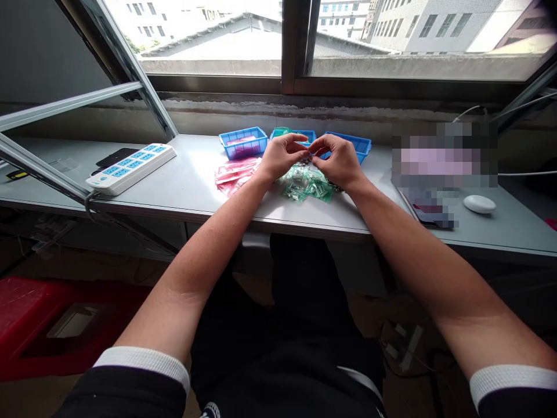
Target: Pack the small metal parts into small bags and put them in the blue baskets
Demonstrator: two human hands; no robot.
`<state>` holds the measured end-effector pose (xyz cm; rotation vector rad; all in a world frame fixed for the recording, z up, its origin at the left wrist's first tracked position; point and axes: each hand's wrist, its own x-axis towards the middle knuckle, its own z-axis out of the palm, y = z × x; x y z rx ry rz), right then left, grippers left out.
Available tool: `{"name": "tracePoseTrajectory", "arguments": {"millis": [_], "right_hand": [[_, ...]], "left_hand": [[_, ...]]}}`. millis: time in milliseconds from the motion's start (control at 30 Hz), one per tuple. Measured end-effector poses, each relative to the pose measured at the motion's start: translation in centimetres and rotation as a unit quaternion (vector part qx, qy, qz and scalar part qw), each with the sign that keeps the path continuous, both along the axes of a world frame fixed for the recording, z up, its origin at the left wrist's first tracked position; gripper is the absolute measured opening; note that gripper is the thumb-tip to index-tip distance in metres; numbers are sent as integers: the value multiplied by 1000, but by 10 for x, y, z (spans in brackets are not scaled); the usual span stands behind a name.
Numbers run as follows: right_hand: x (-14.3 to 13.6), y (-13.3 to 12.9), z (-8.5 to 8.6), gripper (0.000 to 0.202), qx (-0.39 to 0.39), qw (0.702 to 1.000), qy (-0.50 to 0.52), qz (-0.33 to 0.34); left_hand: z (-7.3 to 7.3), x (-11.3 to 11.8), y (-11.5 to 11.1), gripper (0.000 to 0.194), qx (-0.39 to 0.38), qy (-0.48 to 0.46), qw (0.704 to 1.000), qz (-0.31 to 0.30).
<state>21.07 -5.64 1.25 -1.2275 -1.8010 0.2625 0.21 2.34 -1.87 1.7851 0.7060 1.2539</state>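
Observation:
My left hand and my right hand meet over the table, thumbs and fingers of each closed in a pinch. Whatever they hold between the fingertips is too small to make out. Just beneath them lies a pile of small green-tinted clear plastic bags. To the left of the pile, flat pink plastic bags lie stacked. Behind the hands stand three blue baskets: the left basket holds pink bags, the middle basket has green ones, and the right basket is partly hidden by my right hand.
A white power strip and a dark flat object lie left on the table. Rightward are a white mouse and blurred-out items. A metal frame rises at left; a window is behind. A red container sits below.

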Motion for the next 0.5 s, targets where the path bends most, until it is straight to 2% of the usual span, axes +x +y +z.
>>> {"name": "tracePoseTrajectory", "arguments": {"millis": [367, 500], "right_hand": [[4, 6, -2, 19, -12, 1000, 21, -18], [7, 6, -3, 22, -8, 1000, 20, -16]], "left_hand": [[-4, 3, 0, 44, 43, 24, 999, 8], [-1, 2, 0, 52, 58, 9, 998, 30]]}}
